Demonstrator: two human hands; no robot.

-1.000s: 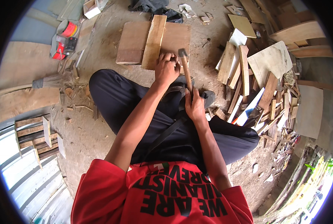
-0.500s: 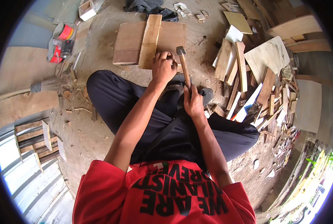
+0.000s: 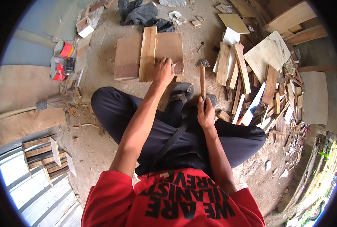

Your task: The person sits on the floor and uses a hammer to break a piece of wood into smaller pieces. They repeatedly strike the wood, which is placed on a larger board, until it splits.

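In my right hand (image 3: 206, 112) is a hammer (image 3: 203, 81), gripped low on its wooden handle and standing head-up, to the right of a brown wooden board (image 3: 129, 53). A pale wooden plank (image 3: 148, 47) lies lengthwise across that board. My left hand (image 3: 163, 71) is closed at the plank's right edge, over the near right part of the board. A small pale tip shows by its fingers; what they pinch is too small to name. The hammer's head is apart from the board and from my left hand.
A heap of wood offcuts (image 3: 276, 102) fills the right side, with a handsaw (image 3: 253, 104) among them. Paint cans (image 3: 64, 49) and a bristle broom (image 3: 51, 101) are at the left. Black plastic sheeting (image 3: 142, 15) lies beyond the board. My bent legs (image 3: 119, 109) flank the work.
The hammer has moved right, away from the board and my left hand. My left hand has shifted slightly farther onto the board. The whole view has tilted a little.
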